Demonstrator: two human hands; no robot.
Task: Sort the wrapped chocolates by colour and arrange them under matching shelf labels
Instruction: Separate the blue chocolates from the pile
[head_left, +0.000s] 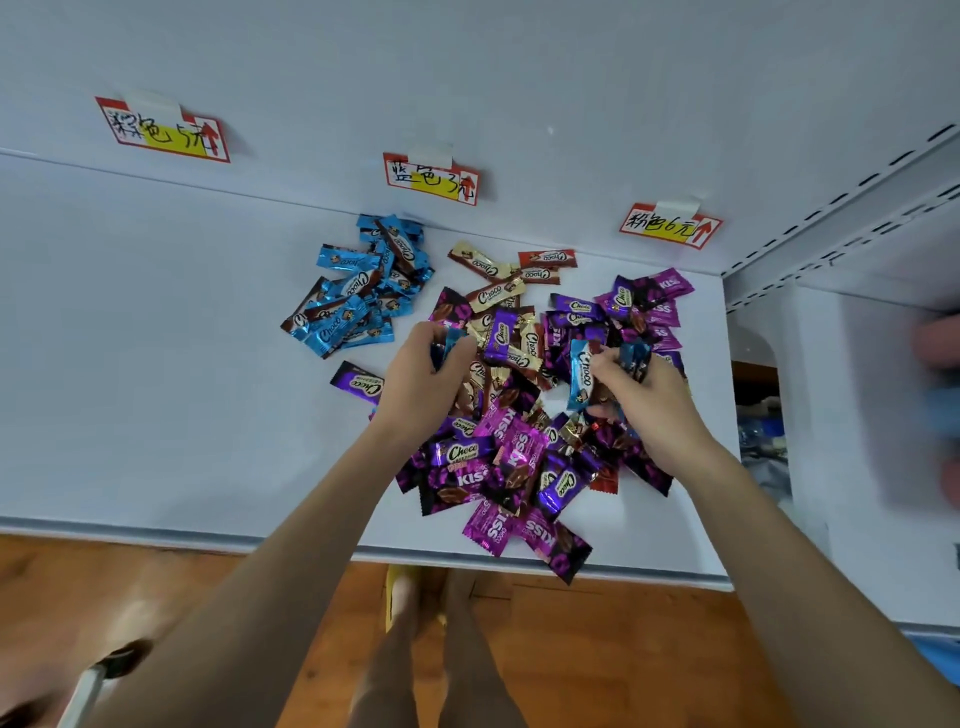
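Observation:
A mixed heap of wrapped chocolates (514, 457), purple, magenta, gold and red, covers the middle of the white shelf (156, 364). A sorted pile of blue chocolates (358, 291) lies under the middle label (431, 179). My left hand (423, 379) holds a blue chocolate (451, 343) in curled fingers over the heap. My right hand (644, 400) grips several blue chocolates (582, 374), one standing upright. Two more labels hang on the back wall, one at the left (163, 130) and one at the right (670, 226).
One purple chocolate (358, 384) lies alone left of the heap. The shelf's front edge (208, 535) runs across below the heap, with wooden floor and my feet beneath. A slotted shelf upright (841, 208) and a blurred side compartment stand at the right.

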